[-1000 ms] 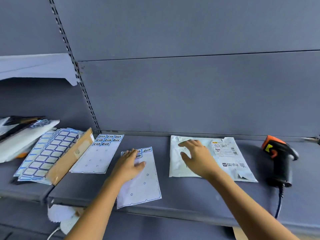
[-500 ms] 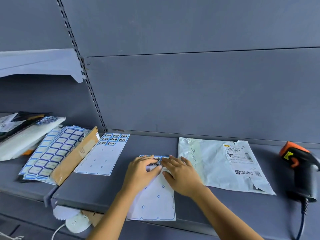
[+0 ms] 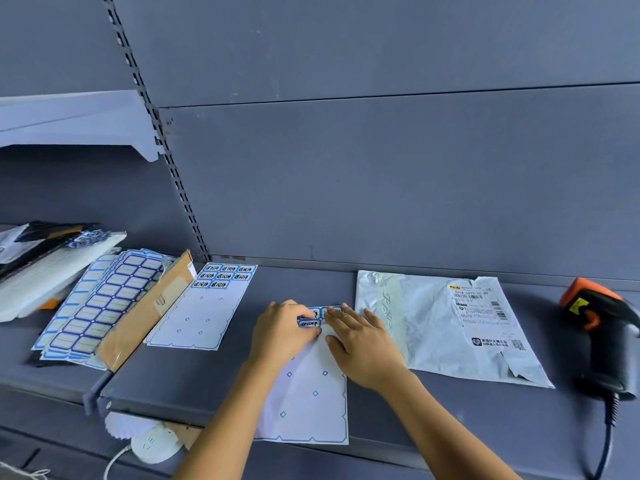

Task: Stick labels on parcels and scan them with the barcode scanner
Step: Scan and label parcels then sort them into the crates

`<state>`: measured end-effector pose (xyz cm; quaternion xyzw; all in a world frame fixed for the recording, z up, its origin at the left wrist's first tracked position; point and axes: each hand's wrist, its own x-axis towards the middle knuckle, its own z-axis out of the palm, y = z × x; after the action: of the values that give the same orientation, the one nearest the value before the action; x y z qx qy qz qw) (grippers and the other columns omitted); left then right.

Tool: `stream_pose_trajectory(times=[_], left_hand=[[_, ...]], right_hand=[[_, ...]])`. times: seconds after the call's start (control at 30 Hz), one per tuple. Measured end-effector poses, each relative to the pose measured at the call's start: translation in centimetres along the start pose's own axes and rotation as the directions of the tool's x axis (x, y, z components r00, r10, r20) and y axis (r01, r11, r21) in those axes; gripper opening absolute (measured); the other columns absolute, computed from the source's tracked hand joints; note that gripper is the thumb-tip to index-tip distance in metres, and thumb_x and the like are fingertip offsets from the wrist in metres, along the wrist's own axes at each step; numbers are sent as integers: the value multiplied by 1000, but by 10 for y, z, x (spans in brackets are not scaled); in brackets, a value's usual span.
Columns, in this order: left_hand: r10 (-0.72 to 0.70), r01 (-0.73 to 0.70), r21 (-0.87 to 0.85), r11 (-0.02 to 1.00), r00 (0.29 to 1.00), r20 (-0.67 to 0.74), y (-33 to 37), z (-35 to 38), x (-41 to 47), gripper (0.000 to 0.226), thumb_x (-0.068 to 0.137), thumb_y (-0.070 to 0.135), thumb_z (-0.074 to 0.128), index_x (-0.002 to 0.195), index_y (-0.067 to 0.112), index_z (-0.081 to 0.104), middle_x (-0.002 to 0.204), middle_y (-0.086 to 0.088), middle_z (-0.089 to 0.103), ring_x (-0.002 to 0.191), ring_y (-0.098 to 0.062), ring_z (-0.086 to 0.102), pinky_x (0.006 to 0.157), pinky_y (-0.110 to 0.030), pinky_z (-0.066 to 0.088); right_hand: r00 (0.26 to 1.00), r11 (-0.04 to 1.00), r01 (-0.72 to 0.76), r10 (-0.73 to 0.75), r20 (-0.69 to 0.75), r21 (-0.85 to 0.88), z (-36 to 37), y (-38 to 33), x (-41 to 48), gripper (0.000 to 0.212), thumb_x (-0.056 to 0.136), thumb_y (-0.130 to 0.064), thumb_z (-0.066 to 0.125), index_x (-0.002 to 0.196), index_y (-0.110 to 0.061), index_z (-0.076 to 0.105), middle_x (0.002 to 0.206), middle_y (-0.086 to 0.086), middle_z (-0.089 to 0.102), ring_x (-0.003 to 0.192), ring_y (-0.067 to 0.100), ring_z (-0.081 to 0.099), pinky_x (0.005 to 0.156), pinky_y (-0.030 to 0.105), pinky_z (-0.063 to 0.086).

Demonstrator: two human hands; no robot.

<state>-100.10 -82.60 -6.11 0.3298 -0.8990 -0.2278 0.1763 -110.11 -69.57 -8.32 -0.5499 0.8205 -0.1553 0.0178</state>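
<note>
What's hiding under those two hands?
A mostly peeled label sheet lies under both hands, on the grey shelf. Blue printed labels peek out between the left hand and right hand. The hands cover the rest, so their number can't be told.

On the shelf (image 3: 207, 382), the label sheet (image 3: 311, 393) lies left of the parcel (image 3: 426, 327); the scanner (image 3: 602, 344) stands right of it

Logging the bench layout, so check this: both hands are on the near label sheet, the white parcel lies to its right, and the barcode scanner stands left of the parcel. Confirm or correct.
One error: the head view shows the barcode scanner right of the white parcel, not left. The left hand and right hand are on the label sheet, parcel to its right.
</note>
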Motion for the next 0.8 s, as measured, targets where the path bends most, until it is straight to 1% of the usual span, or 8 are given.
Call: stream_pose_trajectory(times=[0.1,0.23,0.37,0.5,0.6,0.67,0.73,0.8], left_hand=[[107,-114,-85,990,991,-80,-9,10,-6,25,70,42,61,84,27,76,85,11,69,82,-20,55,70,-33,50],[55,-81,-231,970,991,-121,-13,12,-5,18,67,40,59,76,29,70,73,12,68,78,-14,57,70,-33,51],[57,-85,-222,971,990,-129,-12,12,-5,15,69,32,60,65,21,68,68,9,65,72,-15,56,66,-34,49],[48,-72,-200,977,992,-120,-12,13,-5,15,73,31,58,66,20,64,68,10,64,72,-14,55,64,-32,48],[30,-48,-179,983,994,-103,-12,12,-4,13,81,20,65,69,21,63,71,11,65,75,-14,55,64,-32,46],[13,-27,-138,990,995,-104,-11,11,-4,11,84,21,64,73,20,63,73,10,65,76,-12,54,63,-27,42],[-2,-10,-104,995,994,-113,-11,11,-4,10,86,23,62,77,20,63,75,9,65,75,-11,54,60,-23,38],[-9,-2,-87,996,993,-119,-10,11,-5,10,87,24,61,78,20,62,76,9,65,74,-12,55,62,-25,39]], right_hand=[[1000,1000,6,-5,-23,9,2,1,0,87,75,-52,-8,149,-23,28,156,-9,25,147,12,14,117,31,-2],[1000,1000,2,-2,-17,0,2,1,0,89,72,-51,-10,149,-25,27,157,-10,22,147,12,12,117,32,-1],[999,1000,5,-4,-50,28,3,1,0,86,74,-50,-6,147,-24,34,155,-9,27,146,15,17,117,33,0],[999,1000,9,-8,-41,24,5,2,1,88,73,-49,-8,147,-27,33,156,-11,26,146,13,15,118,33,1],[999,999,14,-12,-44,40,4,1,2,87,73,-48,-8,146,-28,35,155,-12,27,146,12,16,118,33,1],[998,999,0,3,-65,40,5,0,2,80,77,-46,-1,142,-26,42,151,-11,35,144,13,25,118,36,8],[993,1000,-22,23,-115,9,7,-2,2,66,83,-41,14,133,-25,54,141,-9,50,135,16,42,114,41,23],[990,999,-39,37,-136,-7,8,-2,2,56,85,-37,24,124,-24,63,131,-9,59,126,16,53,107,43,34]])
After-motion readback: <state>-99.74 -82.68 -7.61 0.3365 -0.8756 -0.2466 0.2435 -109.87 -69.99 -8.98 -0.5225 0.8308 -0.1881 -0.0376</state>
